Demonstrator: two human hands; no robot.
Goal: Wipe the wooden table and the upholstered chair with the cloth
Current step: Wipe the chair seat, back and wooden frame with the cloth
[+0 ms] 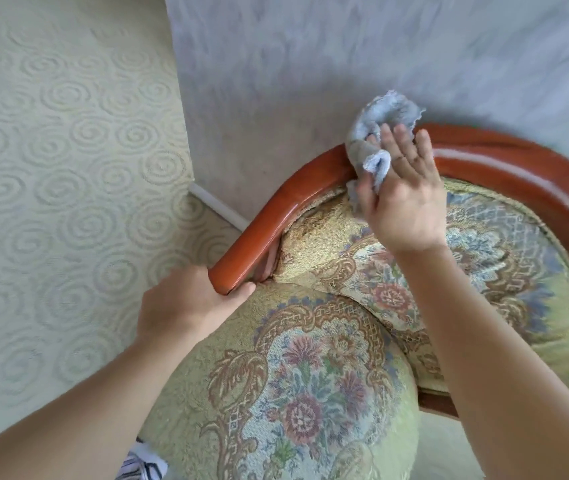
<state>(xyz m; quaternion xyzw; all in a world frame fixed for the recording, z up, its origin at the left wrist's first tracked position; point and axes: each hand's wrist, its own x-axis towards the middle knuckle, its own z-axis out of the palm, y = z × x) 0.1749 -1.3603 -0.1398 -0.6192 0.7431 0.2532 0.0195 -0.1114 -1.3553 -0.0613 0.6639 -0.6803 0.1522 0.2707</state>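
The upholstered chair has a glossy reddish wooden frame (276, 206) that curves around a floral cushioned back and a round seat (303, 382). My right hand (404, 199) grips a crumpled grey-blue cloth (376, 133) and presses it against the top of the curved frame. The cloth bunches above and left of my fingers. My left hand (186, 303) is wrapped around the near end of the wooden armrest, thumb on the seat side. The wooden table is not in view.
A grey wall (345, 64) stands right behind the chair back, with a white skirting board (217, 206) at its foot. Cream carpet with a swirl pattern (61, 150) covers the floor on the left. Striped fabric (141, 465) shows at the bottom edge.
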